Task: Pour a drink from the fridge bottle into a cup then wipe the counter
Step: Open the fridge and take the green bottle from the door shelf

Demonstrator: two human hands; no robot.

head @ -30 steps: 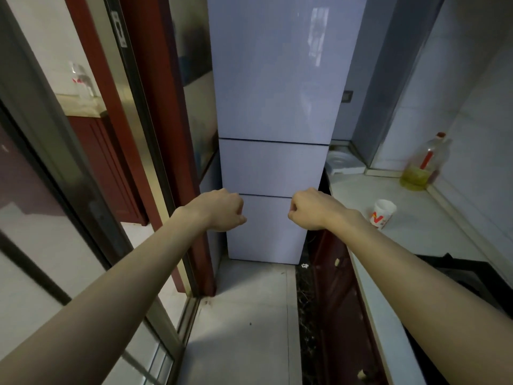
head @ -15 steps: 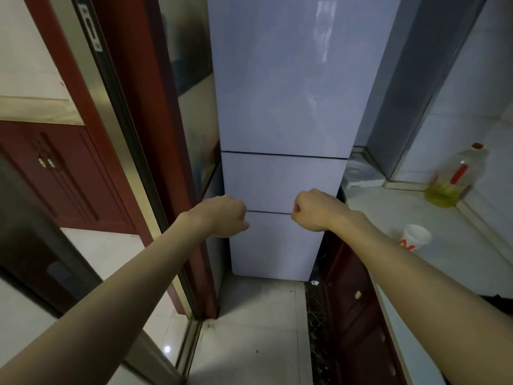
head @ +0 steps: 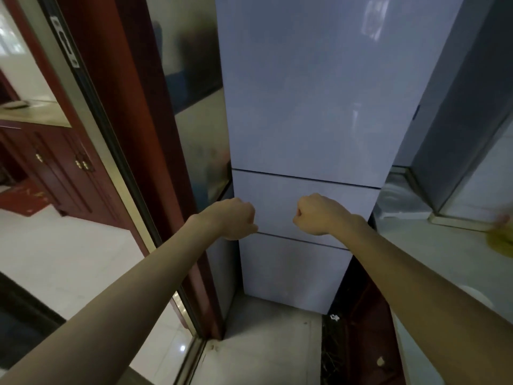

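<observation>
A tall pale fridge (head: 308,101) with three closed doors stands straight ahead. My left hand (head: 233,220) and my right hand (head: 316,215) are both held out as fists in front of its middle door, holding nothing, and I cannot tell if they touch it. On the grey counter (head: 433,254) to the right, a white cup (head: 476,297) shows only as a rim behind my right forearm. No fridge bottle is in view.
A blurred yellow oil bottle (head: 501,240) sits at the right edge on the counter. A dark red door frame (head: 133,134) with a glass sliding door stands left of the fridge. A red cabinet (head: 363,337) runs under the counter. Pale floor tiles lie below.
The view has closed in on the fridge and turned slightly left. The cup and oil bottle have slid toward the right edge. Both fists keep their pose.
</observation>
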